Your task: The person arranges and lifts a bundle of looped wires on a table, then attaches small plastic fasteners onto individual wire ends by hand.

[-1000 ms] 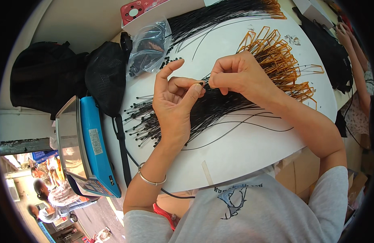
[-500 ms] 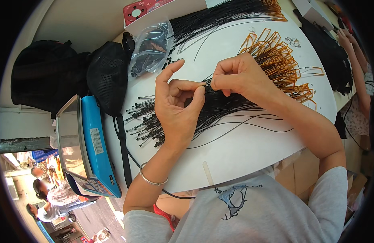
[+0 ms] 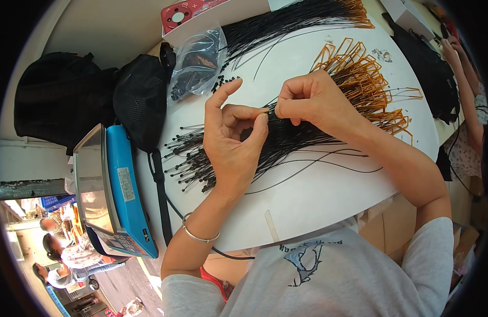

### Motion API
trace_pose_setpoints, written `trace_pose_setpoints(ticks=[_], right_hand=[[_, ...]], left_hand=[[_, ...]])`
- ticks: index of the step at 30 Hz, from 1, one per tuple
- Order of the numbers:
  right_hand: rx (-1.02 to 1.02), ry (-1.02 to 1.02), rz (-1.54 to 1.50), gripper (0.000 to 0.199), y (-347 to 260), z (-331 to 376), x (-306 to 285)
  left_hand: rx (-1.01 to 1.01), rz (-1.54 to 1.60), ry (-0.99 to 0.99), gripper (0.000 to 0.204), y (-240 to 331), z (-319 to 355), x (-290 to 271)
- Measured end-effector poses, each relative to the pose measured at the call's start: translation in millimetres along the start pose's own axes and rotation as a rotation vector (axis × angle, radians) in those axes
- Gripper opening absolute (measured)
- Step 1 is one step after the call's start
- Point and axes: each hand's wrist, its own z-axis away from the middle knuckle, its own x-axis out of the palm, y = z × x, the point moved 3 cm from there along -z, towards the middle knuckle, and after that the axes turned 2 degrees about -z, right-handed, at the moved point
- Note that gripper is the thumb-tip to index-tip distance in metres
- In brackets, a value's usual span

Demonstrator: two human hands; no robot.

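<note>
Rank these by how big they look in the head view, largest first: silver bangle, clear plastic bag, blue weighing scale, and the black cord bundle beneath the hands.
1. Black cord bundle, orange loops included
2. Blue weighing scale
3. Clear plastic bag
4. Silver bangle

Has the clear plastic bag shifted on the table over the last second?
No, the clear plastic bag shows no visible shift in any direction, judged against the white box beside it.
</note>
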Motion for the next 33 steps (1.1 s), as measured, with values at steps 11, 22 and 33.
trace_pose_setpoints(ticks=[11,22,33], right_hand=[[-0.109,-0.033,0.084,0.009,3.4,0.2,2.3],[-0.132,-0.052,0.045,0.004,-1.4,0.2,4.4],[-0.585,0.083,0.528,0.008,-15.6,10.3,-0.1]], left_hand=[[0.074,-0.122,-0.023,0.061,-1.3,1.6,-0.9],[0.001,0.004,0.004,0.058,-2.6,3.0,-7.0],[-0.089,0.153,0.036,0.056,-4.0,0.4,-6.7]])
